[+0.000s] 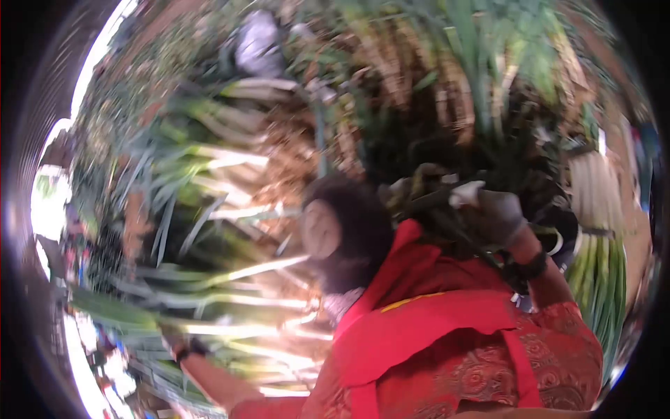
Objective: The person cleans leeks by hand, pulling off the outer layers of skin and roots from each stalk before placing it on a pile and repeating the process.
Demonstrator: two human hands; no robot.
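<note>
My left hand (172, 340), with a dark band at the wrist, is at the lower left. Its blurred fingers close around a leek (230, 329), whose green leaves extend left and white stalk points right. Several more leeks (237, 157) lie around it, roots toward the middle. My right hand (497, 218), in a greyish glove, is bent closed in front of my red apron (433, 328). A small white piece (467, 193) shows at its fingers; blur hides what it is and what the hand grips.
A tied bundle of leeks (598, 192) stands at the right, white stalks up. Unsorted leeks with brown, dry outer leaves (453, 98) are heaped at the back. A silvery bag-like thing (259, 45) lies at the top. A dark rounded shape (356, 237) near the middle is too blurred to name.
</note>
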